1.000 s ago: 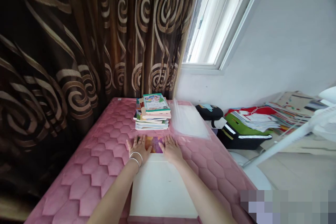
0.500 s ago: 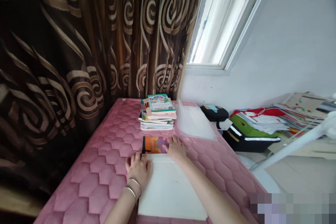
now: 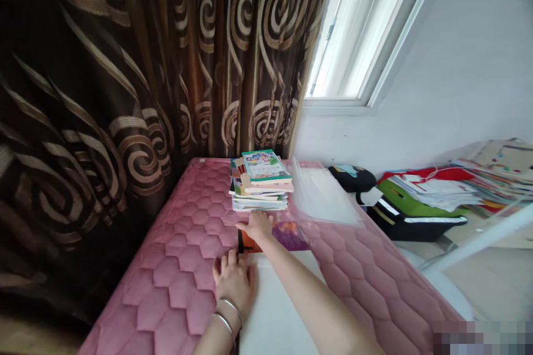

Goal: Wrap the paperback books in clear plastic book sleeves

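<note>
A white panel (image 3: 272, 305) lies flat on the pink quilted mattress (image 3: 179, 272). At its far end shows a strip of orange and purple printed cover (image 3: 293, 236); whether the two are one book I cannot tell. My left hand (image 3: 234, 278), with two silver bangles at the wrist, rests along the panel's left edge, fingers spread and flat. My right hand (image 3: 256, 226) reaches over the orange part of the cover with its fingers stretched out, thumb pointing left. Just beyond its fingertips stands a stack of books (image 3: 266, 169), a green-edged one on top.
Clear plastic sheets (image 3: 328, 194) lie right of the stack. A patterned brown curtain (image 3: 208, 66) hangs at the mattress's left and far sides. Past the right edge are a black pouch (image 3: 353, 178), a green and black bin (image 3: 416, 221), papers and a white stand (image 3: 478, 244).
My right hand has slid left and away from me, from the purple side of the cover to its orange side. My left hand stays at the left edge. The view has shifted slightly.
</note>
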Demonstrator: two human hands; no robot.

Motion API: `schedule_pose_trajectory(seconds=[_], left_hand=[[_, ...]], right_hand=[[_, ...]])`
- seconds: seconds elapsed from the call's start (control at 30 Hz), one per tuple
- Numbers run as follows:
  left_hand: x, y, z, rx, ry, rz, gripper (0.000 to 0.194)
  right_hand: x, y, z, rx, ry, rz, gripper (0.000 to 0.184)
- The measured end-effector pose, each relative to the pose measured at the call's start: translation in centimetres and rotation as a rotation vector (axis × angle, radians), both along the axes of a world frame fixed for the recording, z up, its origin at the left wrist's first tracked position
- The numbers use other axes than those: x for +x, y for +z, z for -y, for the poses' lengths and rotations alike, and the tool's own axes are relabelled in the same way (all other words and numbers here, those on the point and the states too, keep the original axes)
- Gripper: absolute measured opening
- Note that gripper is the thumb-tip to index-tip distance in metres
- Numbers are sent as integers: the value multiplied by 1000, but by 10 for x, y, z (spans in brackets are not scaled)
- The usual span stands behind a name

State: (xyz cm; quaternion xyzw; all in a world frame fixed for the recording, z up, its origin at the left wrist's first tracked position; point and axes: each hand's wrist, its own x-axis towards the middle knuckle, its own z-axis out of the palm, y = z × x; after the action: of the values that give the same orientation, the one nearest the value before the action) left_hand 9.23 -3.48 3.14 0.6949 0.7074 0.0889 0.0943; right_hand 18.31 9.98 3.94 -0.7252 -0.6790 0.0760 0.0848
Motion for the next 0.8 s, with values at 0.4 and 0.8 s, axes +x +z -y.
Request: schedule_pose_trajectory(seconds=[0.4, 0.8], left_hand=[[0, -3, 1, 54, -5, 45, 45], [2, 4, 3, 53, 11, 46, 45]], right_hand=[[6, -11, 33, -18, 131, -44, 53], [-3, -6, -6, 27, -1, -54, 48]])
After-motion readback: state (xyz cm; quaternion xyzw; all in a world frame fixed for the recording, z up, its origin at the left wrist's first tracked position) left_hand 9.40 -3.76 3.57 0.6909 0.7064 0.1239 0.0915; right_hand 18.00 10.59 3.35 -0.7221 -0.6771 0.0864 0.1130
